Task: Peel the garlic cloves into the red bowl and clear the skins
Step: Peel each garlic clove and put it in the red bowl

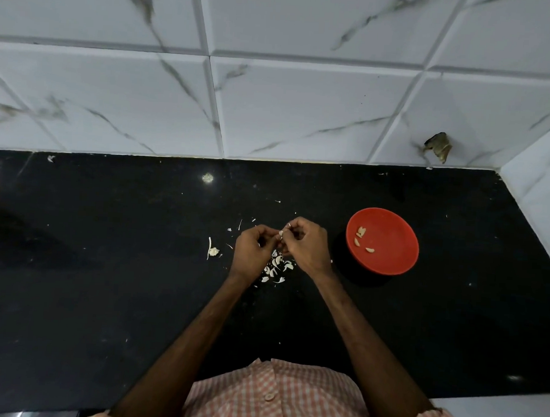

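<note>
Both hands, left (255, 244) and right (307, 242), pinch one clove (281, 233) above skins (277, 267); bowl (388, 262) at right holds peeled cloves (360, 233).

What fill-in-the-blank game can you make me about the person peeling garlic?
1. The peeled cloves lie in a bowl whose colour is ____.
2. The left hand and the right hand pinch one garlic clove between them, and the bowl stands on the person's ____ side of them.
3. The loose garlic skins lie under the hands on a countertop whose colour is ____.

Missing words: red; right; black.
</note>
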`<state>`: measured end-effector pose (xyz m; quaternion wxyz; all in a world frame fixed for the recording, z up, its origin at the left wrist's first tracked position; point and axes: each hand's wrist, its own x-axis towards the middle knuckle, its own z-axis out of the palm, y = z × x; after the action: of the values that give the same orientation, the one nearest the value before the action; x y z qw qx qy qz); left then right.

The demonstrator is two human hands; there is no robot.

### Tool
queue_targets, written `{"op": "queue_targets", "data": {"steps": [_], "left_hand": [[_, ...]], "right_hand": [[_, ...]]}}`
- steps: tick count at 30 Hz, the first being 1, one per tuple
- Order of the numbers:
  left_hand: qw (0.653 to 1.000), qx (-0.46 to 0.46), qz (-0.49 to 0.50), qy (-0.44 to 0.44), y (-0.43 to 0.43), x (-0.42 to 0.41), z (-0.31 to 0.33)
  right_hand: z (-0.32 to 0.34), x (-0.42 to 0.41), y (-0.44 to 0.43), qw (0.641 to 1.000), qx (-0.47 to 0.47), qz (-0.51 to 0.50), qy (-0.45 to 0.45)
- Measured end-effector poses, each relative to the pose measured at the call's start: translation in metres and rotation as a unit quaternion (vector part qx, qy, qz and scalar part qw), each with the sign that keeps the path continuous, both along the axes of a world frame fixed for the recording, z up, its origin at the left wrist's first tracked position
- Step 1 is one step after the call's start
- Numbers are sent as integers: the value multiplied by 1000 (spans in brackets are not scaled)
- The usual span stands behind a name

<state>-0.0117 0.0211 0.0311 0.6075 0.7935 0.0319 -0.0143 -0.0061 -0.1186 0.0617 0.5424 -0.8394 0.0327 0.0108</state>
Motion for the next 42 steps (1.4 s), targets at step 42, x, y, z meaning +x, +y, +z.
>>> {"op": "queue_targets", "data": {"steps": [42], "left_hand": [[994,-86,-26,67,20,10,2]], "right_hand": [[-4,-6,-12,993,52,101,9]]}}
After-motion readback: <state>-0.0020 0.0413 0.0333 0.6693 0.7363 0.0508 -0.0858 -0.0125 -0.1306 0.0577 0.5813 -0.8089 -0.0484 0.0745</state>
